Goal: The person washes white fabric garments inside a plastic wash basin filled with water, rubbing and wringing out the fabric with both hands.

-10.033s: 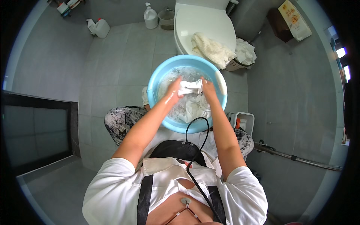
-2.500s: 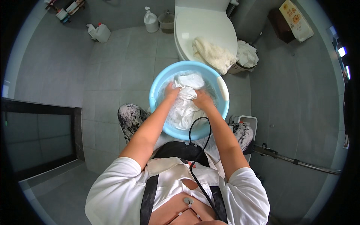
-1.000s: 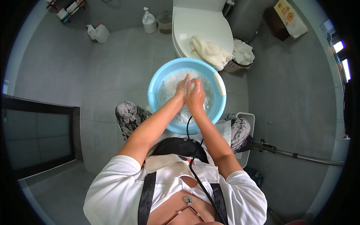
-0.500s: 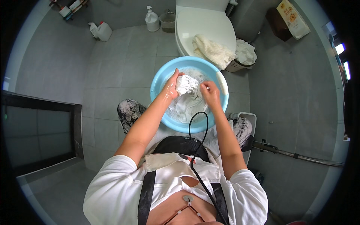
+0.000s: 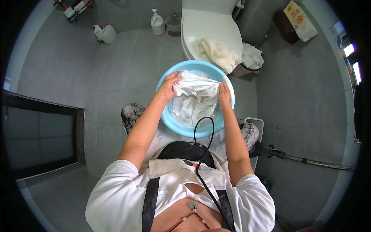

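Note:
A light blue round basin [image 5: 164, 116] with soapy water stands on the grey tile floor between my knees. A wet white cloth [image 5: 195, 91] is stretched over it. My left hand [image 5: 170, 86] grips the cloth's left end at the basin's far left rim. My right hand [image 5: 224, 92] grips its right end near the far right rim. The rest of the cloth hangs down into the foamy water. Both forearms are wet.
A white toilet [image 5: 208, 25] with its lid down stands just beyond the basin, with a cream towel [image 5: 218, 54] on it. A basket of white laundry [image 5: 251, 58] sits to its right. Bottles [image 5: 156, 23] and a white jug [image 5: 108, 34] stand at the far wall. A metal bar [image 5: 305, 159] lies at right.
My hands were pressed together in the basin a second ago. They have since moved apart and lifted, pulling the white cloth taut between them.

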{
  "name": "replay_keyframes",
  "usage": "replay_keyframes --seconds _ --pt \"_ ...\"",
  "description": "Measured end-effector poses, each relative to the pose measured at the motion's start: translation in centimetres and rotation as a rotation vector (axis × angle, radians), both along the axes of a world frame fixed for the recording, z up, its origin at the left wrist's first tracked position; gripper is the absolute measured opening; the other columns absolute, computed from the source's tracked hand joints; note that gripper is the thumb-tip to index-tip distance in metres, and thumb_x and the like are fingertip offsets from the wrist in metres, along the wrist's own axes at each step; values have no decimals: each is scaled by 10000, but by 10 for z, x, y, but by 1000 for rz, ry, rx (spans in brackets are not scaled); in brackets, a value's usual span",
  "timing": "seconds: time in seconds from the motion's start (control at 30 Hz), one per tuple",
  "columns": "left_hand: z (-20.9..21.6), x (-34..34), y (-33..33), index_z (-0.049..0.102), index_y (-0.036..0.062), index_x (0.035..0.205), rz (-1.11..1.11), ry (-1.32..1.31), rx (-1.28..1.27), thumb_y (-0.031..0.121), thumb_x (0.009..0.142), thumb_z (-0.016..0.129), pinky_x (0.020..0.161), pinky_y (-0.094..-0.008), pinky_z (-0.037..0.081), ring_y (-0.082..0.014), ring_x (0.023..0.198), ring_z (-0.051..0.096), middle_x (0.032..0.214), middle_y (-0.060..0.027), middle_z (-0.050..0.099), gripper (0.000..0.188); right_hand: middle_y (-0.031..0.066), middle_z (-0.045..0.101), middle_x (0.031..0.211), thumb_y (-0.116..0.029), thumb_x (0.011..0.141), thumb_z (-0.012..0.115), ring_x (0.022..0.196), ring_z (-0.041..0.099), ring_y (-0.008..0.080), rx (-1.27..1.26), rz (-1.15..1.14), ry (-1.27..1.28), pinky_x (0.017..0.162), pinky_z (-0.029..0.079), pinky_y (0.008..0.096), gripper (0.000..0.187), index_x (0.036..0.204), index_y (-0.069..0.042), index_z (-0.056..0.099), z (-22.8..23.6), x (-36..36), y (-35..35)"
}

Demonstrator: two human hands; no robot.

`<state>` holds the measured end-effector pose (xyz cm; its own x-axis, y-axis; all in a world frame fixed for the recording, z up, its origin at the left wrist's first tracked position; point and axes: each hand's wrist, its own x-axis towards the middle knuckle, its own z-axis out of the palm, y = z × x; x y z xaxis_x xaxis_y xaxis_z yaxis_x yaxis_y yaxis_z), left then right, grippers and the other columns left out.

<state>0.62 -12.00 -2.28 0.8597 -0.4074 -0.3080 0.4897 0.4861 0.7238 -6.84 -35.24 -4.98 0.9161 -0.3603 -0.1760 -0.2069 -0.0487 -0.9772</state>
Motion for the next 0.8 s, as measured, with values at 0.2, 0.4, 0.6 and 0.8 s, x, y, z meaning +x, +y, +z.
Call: replay_keyframes --seconds 0.2,0.4,0.6,0.8 --pt "0 18 3 529 13 1002 60 -195 398 57 773 536 772 -251 408 -129 856 524 918 -46 567 233 6 511 821 -151 856 465 705 419 87 270 -135 -178 643 356 220 192 995 -36 529 37 5 -11" --pt "-20 22 -26 542 55 1044 62 -446 493 65 784 522 792 -255 395 -142 887 511 940 -51 560 261 23 588 792 -86 806 534 734 528 137 -85 -146 -367 682 410 249 127 897 -29 602 16 11 -12" --pt "-89 17 -46 465 112 1174 -85 -607 933 131 756 555 875 -324 377 -296 1011 486 1076 -157 500 428 154 450 1136 -289 665 671 1035 459 310 -897 161 60 839 404 366 550 1128 -64 479 11 17 34" --pt "-106 4 -48 437 59 1172 -205 -677 1202 122 732 562 903 -365 352 -315 1065 444 1145 -171 474 462 165 400 1180 -261 665 663 1052 451 322 -970 308 387 853 400 380 695 1253 -79 341 -15 22 46"
